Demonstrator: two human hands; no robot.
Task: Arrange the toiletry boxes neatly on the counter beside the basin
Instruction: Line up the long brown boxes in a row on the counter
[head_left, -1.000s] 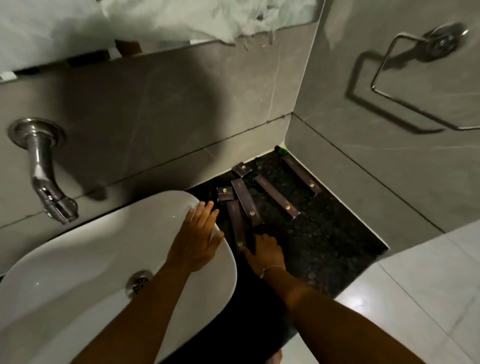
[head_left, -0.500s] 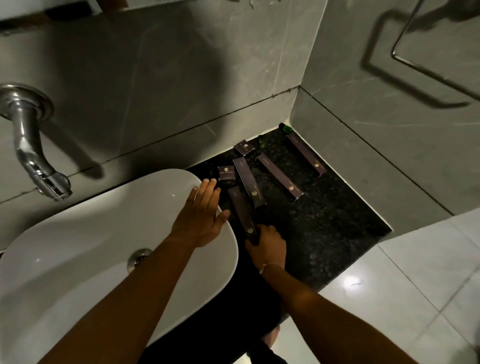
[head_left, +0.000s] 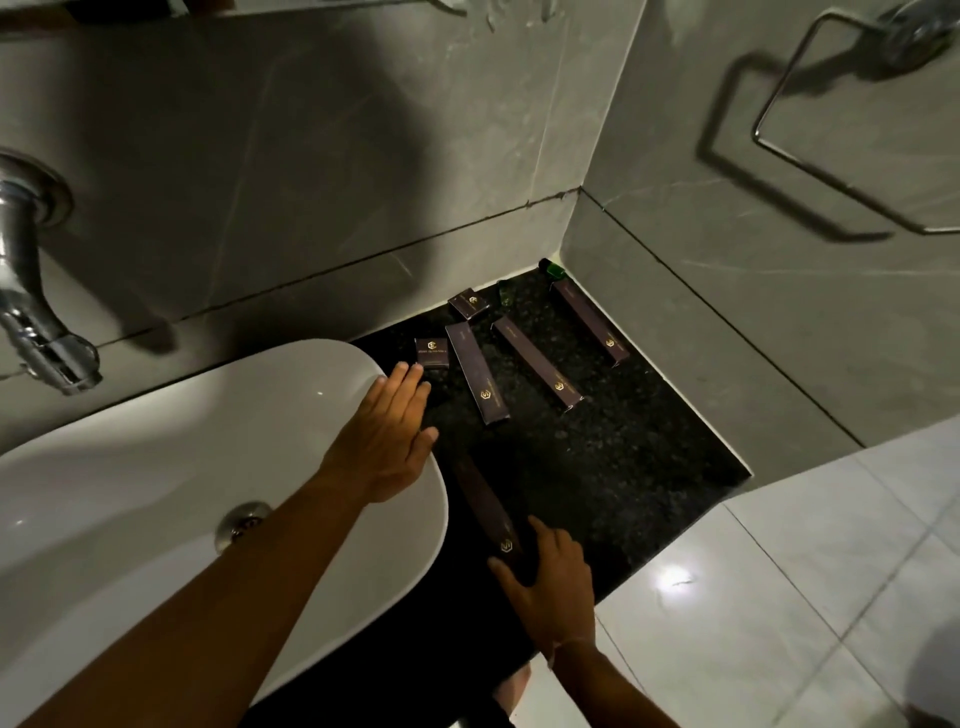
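Observation:
Several dark purple toiletry boxes with gold logos lie on the black speckled counter (head_left: 623, 467) right of the white basin (head_left: 156, 467). My right hand (head_left: 550, 587) grips the near end of one long box (head_left: 485, 501), close to the counter's front edge. Three more long boxes lie further back: one (head_left: 475, 371) in the middle, one (head_left: 537, 371) to its right, one (head_left: 589, 322) along the right wall. Two small boxes sit behind, one (head_left: 432, 353) by the basin, one (head_left: 469, 303) near the back wall. My left hand (head_left: 387, 436) rests flat on the basin rim, fingers spread.
A chrome tap (head_left: 36, 291) juts from the back wall over the basin. Small green bottles (head_left: 551, 267) stand in the back corner. A metal towel ring (head_left: 841, 124) hangs on the right wall. Pale tiled floor (head_left: 779, 597) lies beyond the counter's front edge.
My right hand has drawn the long box toward the front edge of the counter, away from the other boxes. My left hand stays on the basin rim.

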